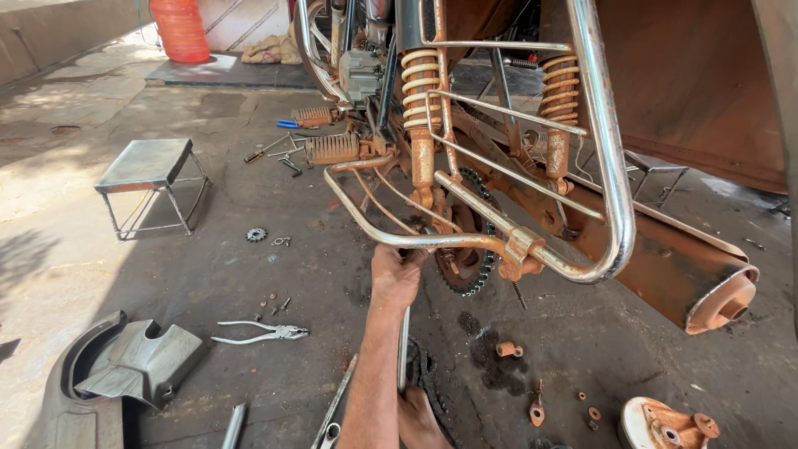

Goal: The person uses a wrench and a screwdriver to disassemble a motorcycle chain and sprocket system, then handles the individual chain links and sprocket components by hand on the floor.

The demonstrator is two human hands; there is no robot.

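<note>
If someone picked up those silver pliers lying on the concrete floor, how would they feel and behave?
The silver pliers look all metal, so probably stiff and heavy for their size. Their handles lie splayed, so they might swing at the pivot. Lying flat on the concrete floor, they seem unlikely to roll.

Left hand (pixel 396 274) raised, fingers seemingly curled; right hand (pixel 418 420) low.

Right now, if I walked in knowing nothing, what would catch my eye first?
Most likely the rusty rear of the motorcycle filling the upper middle, wheel off, its sprocket and chain bare and the exhaust pipe jutting right. Below it, the left hand reaches up to the guard rail, while the right hand holds a long metal rod. Pliers lie on the floor at left.
</note>
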